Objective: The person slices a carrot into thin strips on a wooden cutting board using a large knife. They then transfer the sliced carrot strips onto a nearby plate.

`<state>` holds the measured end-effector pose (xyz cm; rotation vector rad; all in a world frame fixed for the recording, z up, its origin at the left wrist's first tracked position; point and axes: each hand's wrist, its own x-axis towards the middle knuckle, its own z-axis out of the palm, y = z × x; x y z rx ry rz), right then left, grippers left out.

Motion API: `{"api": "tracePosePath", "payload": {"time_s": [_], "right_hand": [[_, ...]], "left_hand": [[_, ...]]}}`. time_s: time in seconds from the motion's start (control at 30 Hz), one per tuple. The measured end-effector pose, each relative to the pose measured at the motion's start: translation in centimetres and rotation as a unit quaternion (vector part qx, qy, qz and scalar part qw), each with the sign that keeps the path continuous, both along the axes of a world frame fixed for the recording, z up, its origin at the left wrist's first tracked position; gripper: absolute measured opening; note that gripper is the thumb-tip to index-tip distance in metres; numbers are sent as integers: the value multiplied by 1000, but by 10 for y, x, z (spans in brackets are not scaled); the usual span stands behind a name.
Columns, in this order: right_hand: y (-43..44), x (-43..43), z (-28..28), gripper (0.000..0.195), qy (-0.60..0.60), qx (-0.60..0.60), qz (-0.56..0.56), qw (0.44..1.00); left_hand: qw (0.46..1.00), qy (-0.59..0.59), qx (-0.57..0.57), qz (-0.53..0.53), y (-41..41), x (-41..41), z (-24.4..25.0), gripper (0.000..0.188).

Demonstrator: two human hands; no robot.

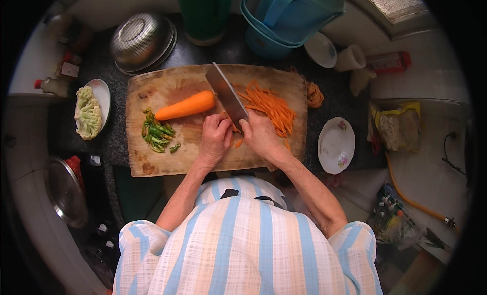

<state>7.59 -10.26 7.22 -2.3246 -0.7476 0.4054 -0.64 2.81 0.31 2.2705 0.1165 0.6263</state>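
A cleaver (227,91) is in my right hand (262,133), its broad steel blade pointing away from me over the middle of a wooden cutting board (182,158). Just left of the blade, the curled fingers of my left hand (215,137) press on carrot slices (234,128), which they mostly hide. A whole peeled carrot (186,105) lies on the board beyond my left hand. To the blade's right is a heap of carrot shreds (272,106). Cut green peppers (156,132) form a small pile at the board's left.
Cauliflower (88,112) rests on a white plate (105,95) at left. An upturned metal colander (142,40), a green thermos (203,15) and blue buckets (281,26) stand behind the board. A flowered dish (336,146) sits to its right.
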Motion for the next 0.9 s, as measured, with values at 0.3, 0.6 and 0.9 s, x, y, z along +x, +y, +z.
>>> {"api": "tracePosePath", "payload": {"time_s": [0.3,0.6,0.9], "right_hand": [[-20,-9,32,17,64,-50,43,996],[11,-8,13,18,32,-65,-3,997],[-3,-5,10,18,37,27,-15,999]], "left_hand": [[1000,4,-9,-4,2,-2,-1,20],[1000,-3,-9,-6,1,-1,-4,19],[1000,0,-24,7,2,1,1,18]]}}
